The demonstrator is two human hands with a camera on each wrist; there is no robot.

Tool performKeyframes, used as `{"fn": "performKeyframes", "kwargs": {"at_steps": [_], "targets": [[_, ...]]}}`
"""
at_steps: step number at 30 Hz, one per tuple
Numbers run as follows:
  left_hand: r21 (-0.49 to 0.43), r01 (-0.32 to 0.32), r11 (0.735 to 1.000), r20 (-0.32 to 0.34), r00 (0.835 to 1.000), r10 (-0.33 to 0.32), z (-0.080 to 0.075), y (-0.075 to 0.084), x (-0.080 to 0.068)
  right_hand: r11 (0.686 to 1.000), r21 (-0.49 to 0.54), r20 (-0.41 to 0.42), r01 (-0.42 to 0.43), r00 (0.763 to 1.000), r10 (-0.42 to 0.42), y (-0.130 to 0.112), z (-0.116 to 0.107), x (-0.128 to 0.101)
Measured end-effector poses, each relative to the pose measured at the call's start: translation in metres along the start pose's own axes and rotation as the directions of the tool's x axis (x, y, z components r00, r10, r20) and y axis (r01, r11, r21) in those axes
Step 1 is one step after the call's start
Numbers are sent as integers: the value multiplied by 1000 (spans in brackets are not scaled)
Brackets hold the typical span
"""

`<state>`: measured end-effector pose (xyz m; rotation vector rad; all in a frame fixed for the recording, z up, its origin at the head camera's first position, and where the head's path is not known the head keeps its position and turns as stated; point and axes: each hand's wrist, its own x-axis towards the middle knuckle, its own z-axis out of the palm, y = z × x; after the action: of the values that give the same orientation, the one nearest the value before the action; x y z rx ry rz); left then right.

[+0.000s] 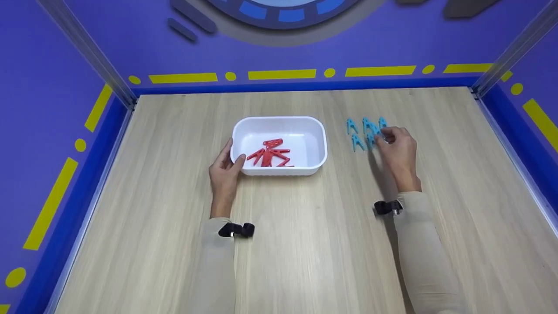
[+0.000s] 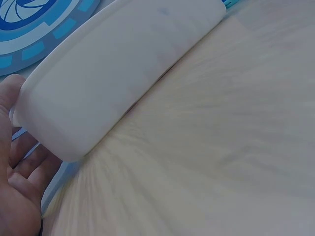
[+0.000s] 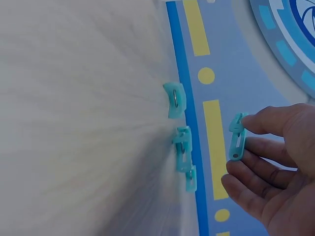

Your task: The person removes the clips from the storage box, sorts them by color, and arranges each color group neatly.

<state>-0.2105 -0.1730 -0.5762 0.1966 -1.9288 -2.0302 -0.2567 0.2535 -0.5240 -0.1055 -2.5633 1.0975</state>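
Note:
My left hand [image 1: 224, 178] grips the left end of a white plastic tub [image 1: 320, 150], thumb over the near rim and fingers along the outer wall. Several red clothespins [image 1: 267, 156] lie loose in the tub, toward its front left. To the right, my right hand [image 1: 399, 152] pinches a turquoise clothespin [image 3: 237, 136] between thumb and fingers. It is lifted off the table in the right wrist view. Below and beyond that hand, several more turquoise clothespins [image 1: 357, 142] lie grouped on the table, partly overlapped by the fingers in the head view.
The wood-look table [image 1: 287, 244] carries the tub near its middle and the turquoise clothespins right of it. Purple panels with yellow marks [image 1: 281, 74] stand along the back and both sides. Each wrist wears a black camera mount [image 1: 237, 230].

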Motion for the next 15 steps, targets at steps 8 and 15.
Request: {"fn": "performKeyframes", "kwargs": {"at_steps": [8,15], "targets": [[-29,4,1000,4,1000,-4,1,0,0,1000,-5,-22,-26,999,26,10,-6,1],[-31,4,999,0,1000,-4,0,0,0,995,-40,-10,-93,996,92,18,-9,2]]}}
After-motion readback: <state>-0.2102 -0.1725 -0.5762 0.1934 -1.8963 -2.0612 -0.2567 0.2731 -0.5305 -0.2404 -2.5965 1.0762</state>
